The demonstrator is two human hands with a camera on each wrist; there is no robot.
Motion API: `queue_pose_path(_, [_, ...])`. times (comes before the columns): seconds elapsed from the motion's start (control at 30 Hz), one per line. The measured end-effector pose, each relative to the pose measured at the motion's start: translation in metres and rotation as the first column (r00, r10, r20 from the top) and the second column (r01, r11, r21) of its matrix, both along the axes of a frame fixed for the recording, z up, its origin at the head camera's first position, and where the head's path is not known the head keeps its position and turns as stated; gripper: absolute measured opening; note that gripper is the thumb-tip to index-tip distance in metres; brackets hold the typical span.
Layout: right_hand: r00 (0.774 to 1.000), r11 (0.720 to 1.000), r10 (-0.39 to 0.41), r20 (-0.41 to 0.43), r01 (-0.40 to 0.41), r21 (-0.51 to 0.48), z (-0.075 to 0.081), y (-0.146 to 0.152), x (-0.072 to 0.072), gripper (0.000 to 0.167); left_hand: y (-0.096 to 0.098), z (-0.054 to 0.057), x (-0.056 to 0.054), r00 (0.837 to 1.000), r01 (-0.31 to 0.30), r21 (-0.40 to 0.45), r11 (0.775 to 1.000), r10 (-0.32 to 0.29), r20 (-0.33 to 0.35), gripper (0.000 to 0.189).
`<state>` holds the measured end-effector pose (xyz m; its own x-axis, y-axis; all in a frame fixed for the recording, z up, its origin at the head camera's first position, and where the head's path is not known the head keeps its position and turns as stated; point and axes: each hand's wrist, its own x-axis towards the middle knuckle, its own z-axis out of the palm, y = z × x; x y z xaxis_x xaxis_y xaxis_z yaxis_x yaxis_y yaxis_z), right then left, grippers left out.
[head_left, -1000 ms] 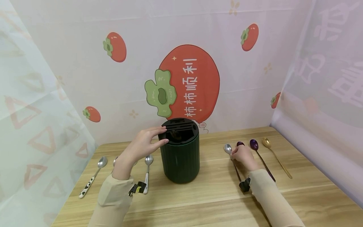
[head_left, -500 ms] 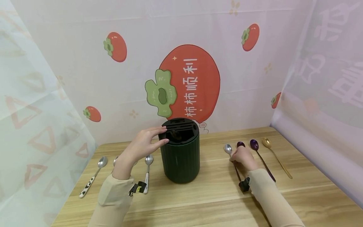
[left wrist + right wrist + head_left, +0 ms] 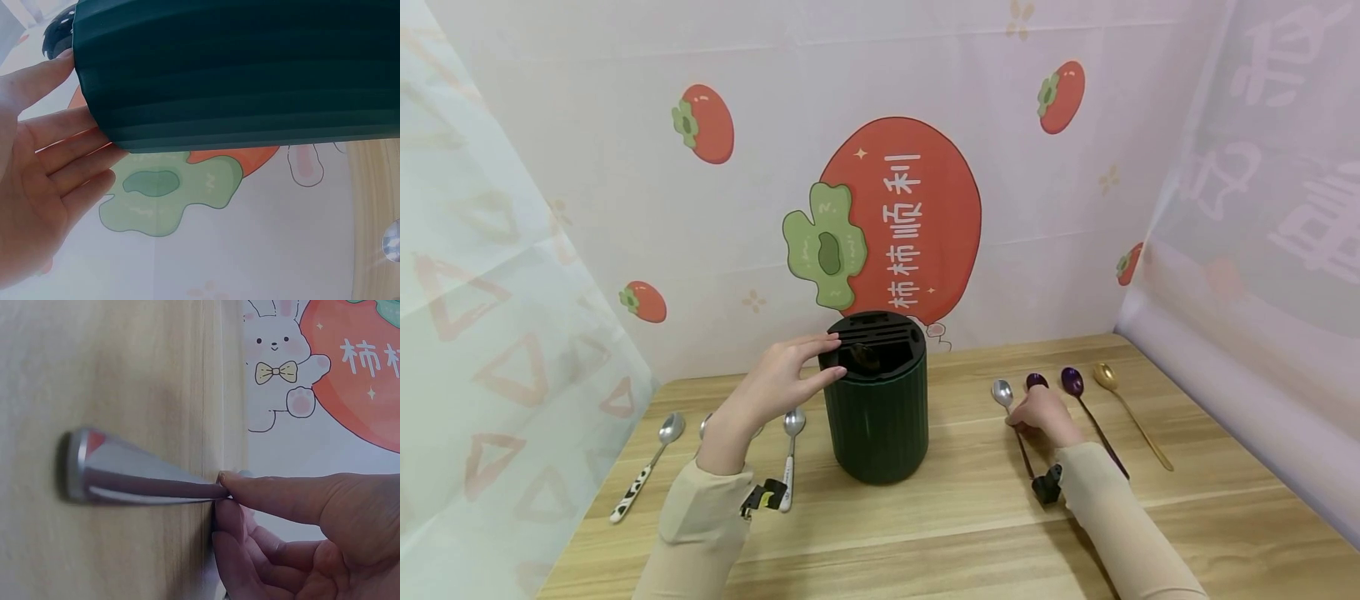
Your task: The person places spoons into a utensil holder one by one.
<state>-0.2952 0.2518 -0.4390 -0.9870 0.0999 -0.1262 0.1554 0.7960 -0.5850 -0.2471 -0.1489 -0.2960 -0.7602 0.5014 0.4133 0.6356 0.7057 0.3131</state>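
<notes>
In the head view my left hand (image 3: pixel 775 375) rests its thumb and fingertips on the rim of a dark green ribbed cutlery holder (image 3: pixel 878 433), its fingers fairly straight. A dark shiny spoon bowl (image 3: pixel 865 358) shows inside the holder's black slotted top; it also pokes past the rim in the left wrist view. Over at the right, my right hand (image 3: pixel 1043 414) pinches the handle of a silver spoon (image 3: pixel 144 475) between thumb and finger, just below its bowl. That spoon lies on the table. A dark purple spoon (image 3: pixel 1036 380) is mostly hidden behind the same hand.
Right of that hand lie a purple spoon (image 3: pixel 1072 383) and a gold spoon (image 3: pixel 1107 379). On the left side are a cow-patterned spoon (image 3: pixel 647 475), a white-handled spoon (image 3: pixel 792 458) and something partly hidden behind the left wrist. A printed cloth (image 3: pixel 760 233) stands behind the wooden table (image 3: pixel 880 542).
My right hand has shifted only slightly at the silver spoon, its thumb a little further to the left. The left hand and the holder look the same.
</notes>
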Motion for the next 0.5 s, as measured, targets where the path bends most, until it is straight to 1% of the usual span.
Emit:
queue_pose_path(0.13, [1.000, 1.000, -0.004, -0.002, 0.004, -0.010, -0.0007, -0.0003, -0.0001, 0.018, 0.0003, -0.0004, -0.0005, 1.000, 0.005, 0.003, 1.000, -0.005, -0.008, 0.048])
queue_pose_path(0.5, [1.000, 1.000, -0.008, 0.010, 0.008, -0.020, -0.0019, -0.0012, -0.0019, 0.019, 0.0000, -0.0004, -0.0002, 1.000, 0.003, 0.003, 1.000, -0.003, -0.003, 0.048])
